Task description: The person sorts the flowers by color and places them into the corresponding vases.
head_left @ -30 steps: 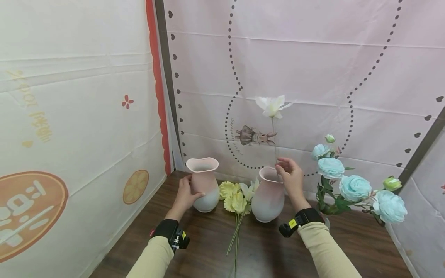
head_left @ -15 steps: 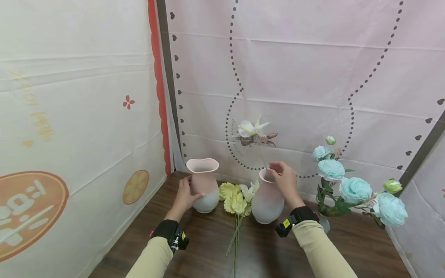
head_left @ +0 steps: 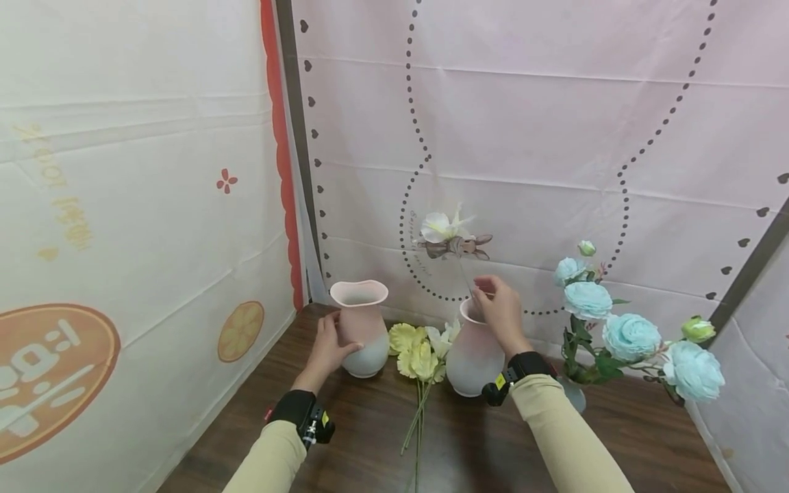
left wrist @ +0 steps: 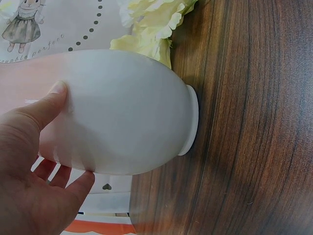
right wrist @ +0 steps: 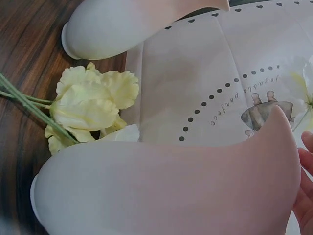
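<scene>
lowering the white thin-stemmed flower (head_left: 437,228) gently seems wise; left hand (head_left: 324,352) grips left pink-white bulbous vase (head_left: 366,335); whether right hand (head_left: 502,312) grasps is unclear.

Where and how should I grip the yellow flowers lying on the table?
Pinching the bare stems just below the yellow flowers, coming from the near side, looks best: the stems point that way, while the broad blooms lie between the left vase and right vase.
</scene>
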Demonstrator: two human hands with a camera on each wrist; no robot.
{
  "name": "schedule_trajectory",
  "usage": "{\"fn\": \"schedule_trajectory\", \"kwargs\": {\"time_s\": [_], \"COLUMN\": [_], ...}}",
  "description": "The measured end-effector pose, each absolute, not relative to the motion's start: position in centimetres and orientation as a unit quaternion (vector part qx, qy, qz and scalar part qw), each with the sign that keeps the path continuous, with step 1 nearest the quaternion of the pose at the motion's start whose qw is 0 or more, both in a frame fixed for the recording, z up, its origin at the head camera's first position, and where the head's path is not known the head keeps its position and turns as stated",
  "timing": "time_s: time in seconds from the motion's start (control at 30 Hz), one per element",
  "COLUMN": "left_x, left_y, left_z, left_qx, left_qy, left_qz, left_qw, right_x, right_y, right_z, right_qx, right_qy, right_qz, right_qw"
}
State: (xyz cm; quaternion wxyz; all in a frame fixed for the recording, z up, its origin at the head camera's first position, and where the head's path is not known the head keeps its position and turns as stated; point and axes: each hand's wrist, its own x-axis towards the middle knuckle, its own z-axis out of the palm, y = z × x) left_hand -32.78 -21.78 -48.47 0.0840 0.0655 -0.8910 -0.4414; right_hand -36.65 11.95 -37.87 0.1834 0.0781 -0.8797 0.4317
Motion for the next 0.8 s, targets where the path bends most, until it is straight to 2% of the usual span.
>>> {"fn": "schedule_trajectory", "kwargs": {"time_s": [0.3, 0.8], "left_x": [-32.5, -32.4], "left_y": [-21.7, -21.8], "left_z": [-48.5, -48.4], "left_qx": [0.067, 0.063], "left_qy": [-0.89, -0.891], "left_qz": [-0.441, -0.441], "left_qw": [0.093, 0.089], "right_x": [-38.3, -38.1], "right_y": [10.7, 10.7], "right_z": [-36.7, -36.7], "right_qx": [0.088, 0.071], "right_qy": [-0.887, -0.89], "right_qz": [0.421, 0.424], "right_qw": [0.17, 0.15]}}
